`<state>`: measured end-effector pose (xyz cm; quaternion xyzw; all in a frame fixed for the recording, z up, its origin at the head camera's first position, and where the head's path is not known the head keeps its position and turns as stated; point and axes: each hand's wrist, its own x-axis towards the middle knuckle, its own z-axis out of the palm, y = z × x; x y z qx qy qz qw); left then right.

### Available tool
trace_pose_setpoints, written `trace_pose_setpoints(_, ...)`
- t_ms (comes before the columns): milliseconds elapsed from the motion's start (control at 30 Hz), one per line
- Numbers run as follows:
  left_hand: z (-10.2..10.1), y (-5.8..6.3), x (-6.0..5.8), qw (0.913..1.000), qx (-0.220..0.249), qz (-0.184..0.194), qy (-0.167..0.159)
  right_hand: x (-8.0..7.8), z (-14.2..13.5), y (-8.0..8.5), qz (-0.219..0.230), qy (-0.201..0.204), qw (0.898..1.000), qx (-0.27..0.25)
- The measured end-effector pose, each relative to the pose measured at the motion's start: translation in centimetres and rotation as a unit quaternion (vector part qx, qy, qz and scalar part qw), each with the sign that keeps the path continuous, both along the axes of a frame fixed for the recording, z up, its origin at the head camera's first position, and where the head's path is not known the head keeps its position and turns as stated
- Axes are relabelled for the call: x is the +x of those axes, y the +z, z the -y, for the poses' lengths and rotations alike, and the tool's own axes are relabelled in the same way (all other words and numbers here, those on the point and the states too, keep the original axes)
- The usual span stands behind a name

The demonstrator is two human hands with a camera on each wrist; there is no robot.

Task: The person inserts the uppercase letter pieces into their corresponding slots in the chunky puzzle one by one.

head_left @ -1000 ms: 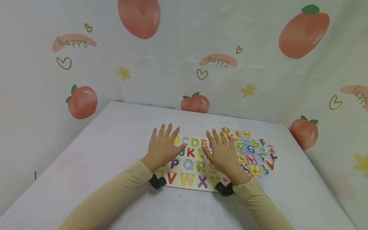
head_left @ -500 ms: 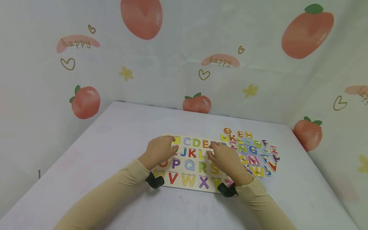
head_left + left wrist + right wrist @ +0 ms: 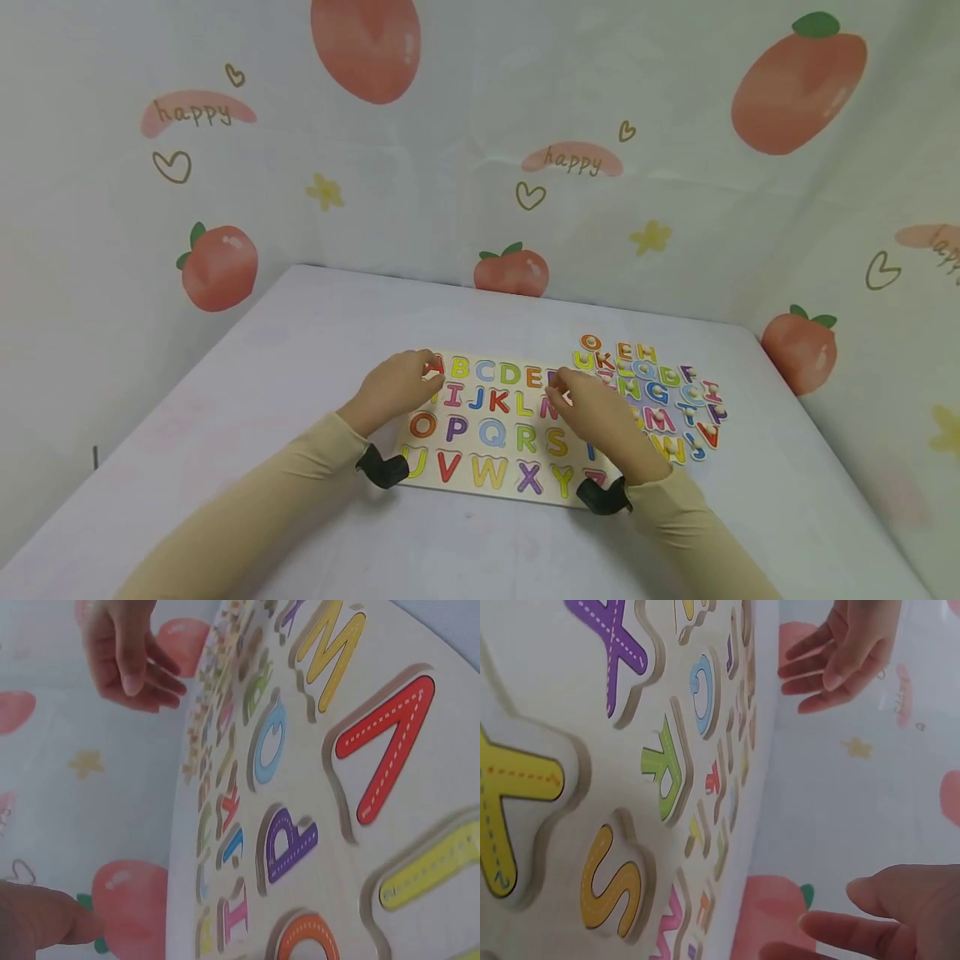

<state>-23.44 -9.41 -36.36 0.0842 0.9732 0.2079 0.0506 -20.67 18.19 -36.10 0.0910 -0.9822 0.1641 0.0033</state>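
A pale wooden alphabet board [image 3: 472,450] lies on the table, its coloured letter recesses showing no pieces seated in them. Over its left end hovers my left hand [image 3: 397,385], fingers loosely bent and holding nothing, close to the A recess [image 3: 434,364]. My right hand [image 3: 596,412] hangs above the board's right part in a similar relaxed bend, hiding some recesses. Both wrist views show a gap between hands and board. In the right wrist view the left hand [image 3: 847,656] has loose fingers and nothing in its grasp.
Loose letter pieces with knobs, such as the pink M [image 3: 658,419] and blue G [image 3: 657,392], lie spread right of the board. The table [image 3: 337,317] is covered in white. A fruit-printed cloth [image 3: 420,200] stands behind and at the sides.
Both hands went from spread, straight fingers to loosely bent ones. The left hand moved left, uncovering more of the board; the right shifted slightly right. Board and pieces stay put.
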Motion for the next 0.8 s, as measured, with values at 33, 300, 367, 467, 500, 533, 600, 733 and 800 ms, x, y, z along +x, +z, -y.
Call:
trace_pose_setpoints(33, 0.3, 0.0, -0.1, 0.9999, 0.010, 0.008, 0.004, 0.0, -0.2, 0.0, 0.001, -0.002, 1.000, -0.007)
trace_pose_setpoints(300, 2.5, -0.2, -0.5, 0.9921, 0.090, 0.078, 0.039, -0.2, -1.8, -0.3, 0.003, -0.013, 0.997, -0.078)
trace_pose_setpoints(367, 2.8, -0.4, -0.6, 0.9896, 0.106, 0.085, 0.046, -0.2, -2.3, -0.2, 0.004, -0.013, 0.994, -0.104)
trace_pose_setpoints(467, 3.2, -0.6, -0.6, 0.9848, 0.128, 0.102, 0.058, -0.3, -2.9, 0.0, -0.002, -0.011, 0.990, -0.138)
trace_pose_setpoints(500, 3.3, -0.7, -0.7, 0.9829, 0.136, 0.108, 0.062, -0.4, -3.1, 0.1, -0.004, -0.012, 0.989, -0.149)
trace_pose_setpoints(533, 3.4, -0.8, -0.7, 0.9811, 0.143, 0.113, 0.065, -0.4, -3.3, 0.2, -0.006, -0.013, 0.987, -0.160)
trace_pose_setpoints(600, 3.6, -1.0, -0.8, 0.9762, 0.160, 0.126, 0.074, -0.5, -3.8, 0.2, -0.011, -0.018, 0.984, -0.175)
trace_pose_setpoints(733, 3.9, -1.3, -0.9, 0.9692, 0.187, 0.137, 0.084, -0.6, -4.8, 0.2, -0.012, -0.035, 0.981, -0.191)
trace_pose_setpoints(800, 4.0, -1.5, -0.8, 0.9654, 0.201, 0.142, 0.085, -0.6, -5.4, 0.3, -0.014, -0.044, 0.981, -0.190)
